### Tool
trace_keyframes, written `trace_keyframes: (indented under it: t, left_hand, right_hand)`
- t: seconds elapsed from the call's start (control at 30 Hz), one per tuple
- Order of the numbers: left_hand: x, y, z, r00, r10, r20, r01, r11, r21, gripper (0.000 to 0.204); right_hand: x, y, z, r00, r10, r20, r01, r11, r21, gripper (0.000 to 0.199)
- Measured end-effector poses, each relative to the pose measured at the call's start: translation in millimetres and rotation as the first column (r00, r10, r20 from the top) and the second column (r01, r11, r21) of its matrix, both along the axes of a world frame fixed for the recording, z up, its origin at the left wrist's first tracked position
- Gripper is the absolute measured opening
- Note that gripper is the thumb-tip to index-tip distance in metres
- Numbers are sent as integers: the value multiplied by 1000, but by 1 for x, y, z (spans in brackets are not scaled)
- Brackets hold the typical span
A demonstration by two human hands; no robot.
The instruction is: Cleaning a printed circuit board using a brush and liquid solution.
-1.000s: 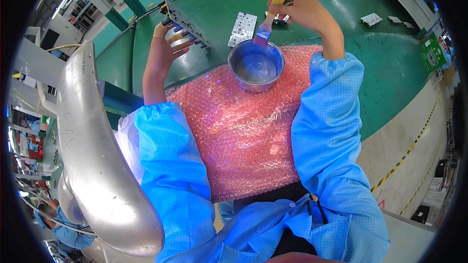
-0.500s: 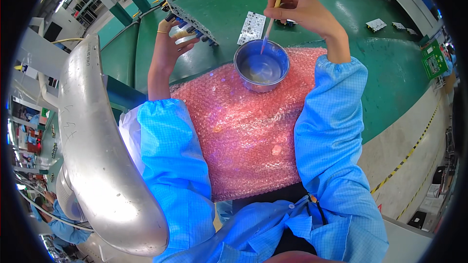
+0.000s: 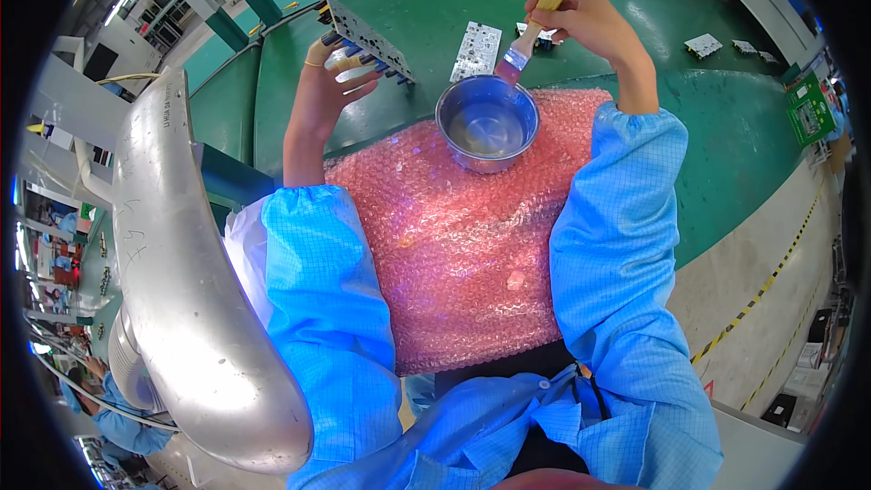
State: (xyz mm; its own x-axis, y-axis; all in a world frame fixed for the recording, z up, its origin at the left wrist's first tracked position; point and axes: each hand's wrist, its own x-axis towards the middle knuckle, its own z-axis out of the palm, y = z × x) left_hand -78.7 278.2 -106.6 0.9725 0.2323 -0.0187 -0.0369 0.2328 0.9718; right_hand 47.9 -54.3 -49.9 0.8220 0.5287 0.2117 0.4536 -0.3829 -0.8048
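Note:
My right hand (image 3: pixel 594 25) is closed on the yellow handle of a flat paintbrush (image 3: pixel 524 47), its bristles hanging by the far right rim of a round metal bowl (image 3: pixel 488 160). Some cloudy, clear-looking liquid (image 3: pixel 490 132) lies in the bowl. At the left, my left hand (image 3: pixel 328 89) holds up a circuit board (image 3: pixel 367 36), tilted, its pale face turned toward the brush and its components toward the fingers. The bowl stands on a sheet of pink bubble wrap (image 3: pixel 463 254). Just beyond the bowl a pale circuit board (image 3: pixel 476 50) lies flat on the green table.
A large silver lamp-like hood (image 3: pixel 204 290) fills the left side beside my left sleeve. Several small boards (image 3: pixel 702 45) lie at the far right of the green table (image 3: pixel 717 145), near an upright green board (image 3: pixel 810 118). Another person (image 3: pixel 127 413) works at the lower left.
The brush has come up out of the bowl and shifted right, now tilted with its broad side showing. My left hand and its board have moved slightly to the right.

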Motion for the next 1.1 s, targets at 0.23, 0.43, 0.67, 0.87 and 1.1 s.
trace_keyframes:
  t: [0.23,0.43,0.67,0.87,1.1]
  left_hand:
    - [1,10,3,987,86,138,-44,958,-283,65]
    - [1,-25,15,933,-34,358,239,802,-548,75]
    - [-6,-55,15,826,-273,492,474,809,-347,78]
    - [-6,-60,13,819,-279,501,461,840,-285,82]
    - [-4,-62,12,839,-264,475,409,883,-231,98]
  right_hand:
    - [-5,1,16,990,-11,140,-32,953,302,21]
    - [-36,41,28,980,146,-133,25,575,817,19]
    - [-62,78,28,912,361,-195,3,469,883,19]
    - [-60,86,18,921,377,-95,-137,545,827,21]
    - [-66,87,17,956,290,-35,-174,663,728,25]
